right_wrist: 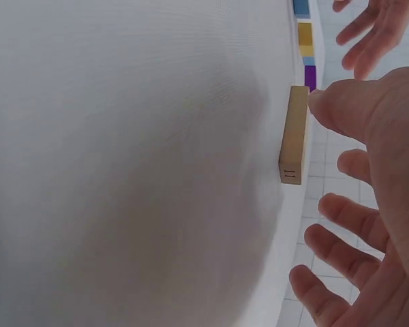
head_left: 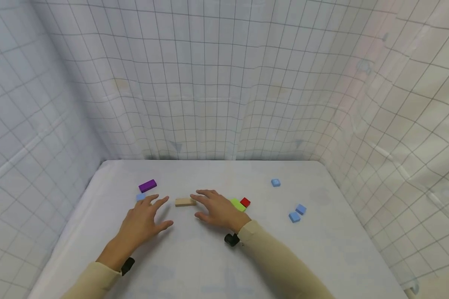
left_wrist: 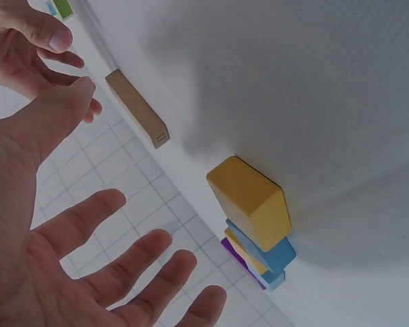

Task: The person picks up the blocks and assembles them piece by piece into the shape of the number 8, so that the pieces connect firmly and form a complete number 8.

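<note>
A plain wooden block (head_left: 184, 202) lies on the white table between the two hands. My left hand (head_left: 142, 222) hovers to its left, fingers spread and nothing in its grasp. From the right my right hand (head_left: 218, 210) reaches toward the block's right end, its fingers extended and holding nothing. In the right wrist view the thumb overlaps the edge of the wooden block (right_wrist: 294, 136). A yellow block (left_wrist: 252, 204) and a blue block (left_wrist: 269, 252) show beyond the left fingers in the left wrist view; the left hand mostly hides them from the head view.
Farther back left lies a purple block (head_left: 147, 185). A lime green block (head_left: 238, 204) and a red block (head_left: 245, 202) sit just beyond the right hand. Blue blocks (head_left: 294, 216) are scattered at the right. Grid-patterned curtains (head_left: 209, 104) enclose the table.
</note>
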Motion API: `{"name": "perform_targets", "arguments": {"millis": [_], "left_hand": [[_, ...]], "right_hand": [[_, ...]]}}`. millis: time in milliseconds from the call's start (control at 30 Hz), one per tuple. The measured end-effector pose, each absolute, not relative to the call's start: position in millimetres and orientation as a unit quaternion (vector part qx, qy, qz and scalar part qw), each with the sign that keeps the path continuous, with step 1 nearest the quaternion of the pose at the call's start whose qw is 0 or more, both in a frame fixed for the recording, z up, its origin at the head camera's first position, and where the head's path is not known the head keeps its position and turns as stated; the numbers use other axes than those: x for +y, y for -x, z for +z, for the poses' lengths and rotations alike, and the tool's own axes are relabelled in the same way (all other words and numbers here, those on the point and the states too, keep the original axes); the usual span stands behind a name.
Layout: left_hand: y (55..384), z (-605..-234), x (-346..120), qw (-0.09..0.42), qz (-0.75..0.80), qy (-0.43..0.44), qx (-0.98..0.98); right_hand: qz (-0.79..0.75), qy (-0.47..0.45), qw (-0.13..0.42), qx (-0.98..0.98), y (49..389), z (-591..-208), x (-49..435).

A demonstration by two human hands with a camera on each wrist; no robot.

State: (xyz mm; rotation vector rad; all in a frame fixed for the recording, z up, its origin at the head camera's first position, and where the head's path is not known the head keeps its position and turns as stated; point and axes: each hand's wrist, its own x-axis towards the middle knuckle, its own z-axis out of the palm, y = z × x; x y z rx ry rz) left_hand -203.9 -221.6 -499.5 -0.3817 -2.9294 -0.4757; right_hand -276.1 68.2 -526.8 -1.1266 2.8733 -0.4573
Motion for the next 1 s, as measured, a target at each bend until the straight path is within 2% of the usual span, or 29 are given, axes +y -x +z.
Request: {"name": "perform_targets", "arguments": {"millis": [233,467,1000], "left_hand": [[206,-501,-231,0.080,-0.175,0.131,-0.973],[206,-501,-234,0.053,-0.206,0.122,-0.969],[207,-501,-243,0.047,-0.236,0.126,-0.962]], "right_hand": [[-0.150,0.381,0.015,0.912,284,-529,52],[-0.142,0.391,0.028,0.909,289,-532,45],[-0.194,0.387,-0.003,0.902,299,-534,60]]}}
